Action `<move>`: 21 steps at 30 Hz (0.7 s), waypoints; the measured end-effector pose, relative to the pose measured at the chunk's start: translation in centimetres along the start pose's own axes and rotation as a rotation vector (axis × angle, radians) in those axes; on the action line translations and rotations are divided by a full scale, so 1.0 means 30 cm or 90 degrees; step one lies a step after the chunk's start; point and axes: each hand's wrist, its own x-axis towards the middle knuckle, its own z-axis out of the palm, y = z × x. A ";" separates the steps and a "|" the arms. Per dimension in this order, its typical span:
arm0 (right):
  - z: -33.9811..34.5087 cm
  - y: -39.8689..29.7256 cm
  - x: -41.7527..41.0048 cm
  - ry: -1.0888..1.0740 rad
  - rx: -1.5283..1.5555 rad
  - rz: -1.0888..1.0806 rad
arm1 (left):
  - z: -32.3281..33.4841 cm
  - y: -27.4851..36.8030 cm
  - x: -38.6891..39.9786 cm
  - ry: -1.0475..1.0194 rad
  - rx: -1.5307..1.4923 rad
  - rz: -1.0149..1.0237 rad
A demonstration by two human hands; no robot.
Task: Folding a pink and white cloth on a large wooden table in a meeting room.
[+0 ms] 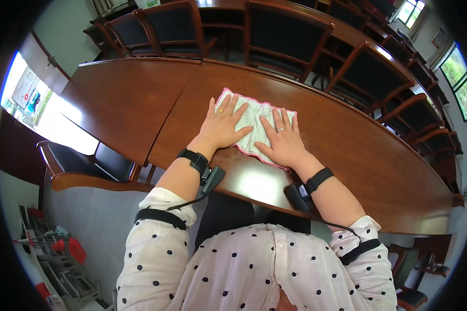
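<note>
A white cloth (253, 116) with a pink stitched edge lies spread on the brown wooden table (334, 155). My left hand (225, 124) presses palm-down on its left side, fingers apart. On the cloth's right side rests my right hand (282, 138), also flat with spread fingers. Neither hand grips the fabric, and both cover parts of it. Faint creases run across the cloth between the hands. Each hand wears a ring. A black strap with a small device (212, 179) sits on the left wrist, and a similar device (297, 196) is on the right.
A seam divides this table from another table section (128, 93) on the left. Dark-padded wooden chairs (286, 39) line the far side. Another chair (89, 163) stands at the left end. Folded frames and red items (68, 252) lie on the floor at lower left.
</note>
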 end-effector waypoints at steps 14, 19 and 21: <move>0.009 -0.064 -0.097 -0.074 0.001 -0.049 | 0.030 -0.056 -0.222 -0.005 0.013 0.074; 0.008 -0.073 -0.099 -0.080 0.018 -0.056 | 0.006 -0.054 -0.238 -0.025 0.020 0.068; 0.000 -0.072 -0.097 -0.079 0.020 -0.059 | 0.001 -0.048 -0.237 -0.030 0.013 0.066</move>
